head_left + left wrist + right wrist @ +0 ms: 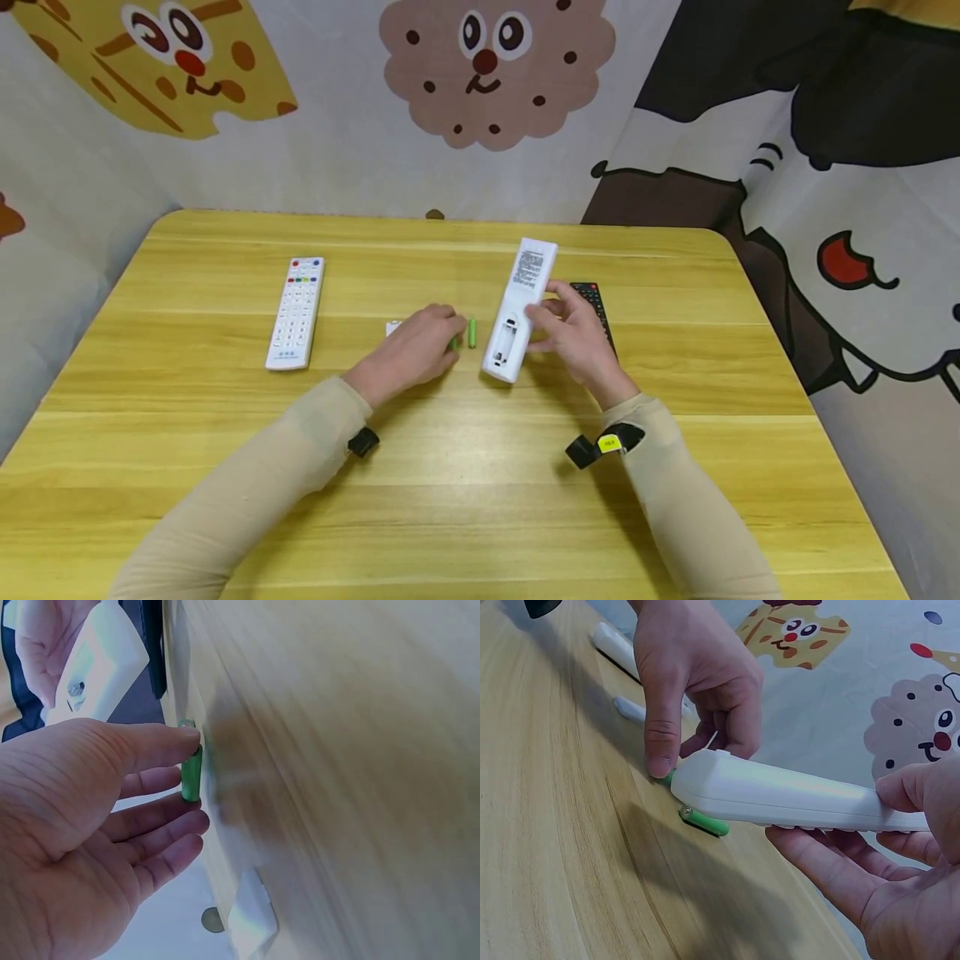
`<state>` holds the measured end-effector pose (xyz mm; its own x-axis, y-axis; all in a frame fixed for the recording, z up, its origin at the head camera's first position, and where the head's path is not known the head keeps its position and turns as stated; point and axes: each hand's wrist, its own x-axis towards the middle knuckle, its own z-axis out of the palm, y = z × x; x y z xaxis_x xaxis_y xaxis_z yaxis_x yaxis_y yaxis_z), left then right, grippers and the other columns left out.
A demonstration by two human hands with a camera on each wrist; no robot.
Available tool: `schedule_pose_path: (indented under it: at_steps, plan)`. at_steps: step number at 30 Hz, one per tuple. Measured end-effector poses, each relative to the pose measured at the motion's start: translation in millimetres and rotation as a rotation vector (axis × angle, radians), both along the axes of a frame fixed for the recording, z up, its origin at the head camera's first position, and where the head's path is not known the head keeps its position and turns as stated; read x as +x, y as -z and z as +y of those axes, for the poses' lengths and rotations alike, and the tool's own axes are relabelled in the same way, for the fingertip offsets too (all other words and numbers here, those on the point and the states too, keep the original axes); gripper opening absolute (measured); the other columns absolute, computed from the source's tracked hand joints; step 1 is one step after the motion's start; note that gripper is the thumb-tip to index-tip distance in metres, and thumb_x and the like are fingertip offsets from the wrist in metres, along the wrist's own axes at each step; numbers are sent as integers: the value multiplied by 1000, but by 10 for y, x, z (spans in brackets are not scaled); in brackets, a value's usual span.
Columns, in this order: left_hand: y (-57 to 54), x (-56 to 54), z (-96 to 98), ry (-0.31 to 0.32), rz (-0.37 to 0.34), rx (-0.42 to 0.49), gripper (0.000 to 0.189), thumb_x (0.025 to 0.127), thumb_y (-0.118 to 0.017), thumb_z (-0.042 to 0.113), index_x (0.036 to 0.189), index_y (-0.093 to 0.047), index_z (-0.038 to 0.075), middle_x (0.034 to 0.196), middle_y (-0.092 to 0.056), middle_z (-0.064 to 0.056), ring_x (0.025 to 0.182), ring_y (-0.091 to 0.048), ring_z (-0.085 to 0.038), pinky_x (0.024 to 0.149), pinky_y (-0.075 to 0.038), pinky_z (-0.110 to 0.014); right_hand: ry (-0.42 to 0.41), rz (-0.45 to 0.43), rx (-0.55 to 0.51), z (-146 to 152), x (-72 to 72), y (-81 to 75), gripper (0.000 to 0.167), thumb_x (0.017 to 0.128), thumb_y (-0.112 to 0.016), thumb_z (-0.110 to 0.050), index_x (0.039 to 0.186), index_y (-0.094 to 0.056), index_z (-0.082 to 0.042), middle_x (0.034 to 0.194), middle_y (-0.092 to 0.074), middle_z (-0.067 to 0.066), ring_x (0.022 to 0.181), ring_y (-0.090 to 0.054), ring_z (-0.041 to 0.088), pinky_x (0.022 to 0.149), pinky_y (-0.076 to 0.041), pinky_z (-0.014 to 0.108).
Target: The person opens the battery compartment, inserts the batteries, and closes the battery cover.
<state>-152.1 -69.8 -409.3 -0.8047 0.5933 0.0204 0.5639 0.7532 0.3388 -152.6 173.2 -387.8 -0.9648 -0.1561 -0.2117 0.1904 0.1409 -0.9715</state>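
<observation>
My left hand [420, 346] is low over the table, thumb and fingertips pinching a green battery [192, 776]. A second green battery [472, 333] lies just right of those fingers. My right hand [573, 333] grips a white remote control [521, 304] along its side, tilted above the table with its back facing up. The remote's battery compartment [504, 340] is uncovered at the lower end, metal contacts showing. In the right wrist view the remote's end [705, 780] overlaps the pinched battery. A small white cover [393, 327] lies partly hidden behind my left hand.
Another white remote [296, 312] lies face up at the left of the wooden table [480, 500]. Behind my right hand is a black remote [588, 292], partly covered by it. A cartoon-printed cloth [337, 167] hangs along the table's back edge.
</observation>
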Motion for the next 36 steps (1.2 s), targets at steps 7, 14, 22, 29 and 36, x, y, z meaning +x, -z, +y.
schedule_pose_path:
  at_steps: [7, 14, 22, 29, 36]
  plan:
    - [-53, 10, -9, -15, 27, 15, 18, 90, -77, 9, 106, -69, 3, 103, -66, -11, 95, -63, -25, 85, -59, -35, -8, -7, 0, -12, 6, -4, 45, 105, -56, -8, 149, -48, -10, 132, -59, 26, 114, -65, 43, 76, -66, 42]
    - [-92, 30, -4, -22, 50, 47, 21, 91, -78, 12, 107, -69, 3, 112, -66, -12, 101, -63, -25, 88, -59, -35, -18, -11, 2, -22, 7, 5, 44, 106, -55, -7, 149, -47, -8, 132, -58, 27, 113, -65, 42, 77, -65, 42]
    - [-123, 49, 6, -8, 85, 109, 24, 89, -81, 15, 106, -68, 4, 114, -67, -11, 102, -62, -23, 89, -58, -32, -22, -7, -16, -47, 24, 2, 42, 105, -55, -5, 147, -48, -6, 130, -59, 28, 110, -66, 40, 76, -65, 43]
    - [-151, 56, 29, 20, 124, 168, 30, 88, -83, 16, 109, -67, 2, 116, -67, -12, 105, -63, -23, 91, -59, -31, -27, -2, -23, -68, 27, -4, 42, 105, -55, -5, 146, -49, -5, 129, -59, 28, 105, -68, 37, 76, -66, 43]
    - [-173, 62, 54, 39, 178, 202, 30, 88, -84, 16, 108, -66, 2, 113, -66, -10, 101, -62, -21, 88, -58, -28, -36, -9, -27, -82, 34, -15, 43, 105, -55, -5, 147, -47, -4, 131, -59, 29, 106, -68, 39, 76, -65, 42]
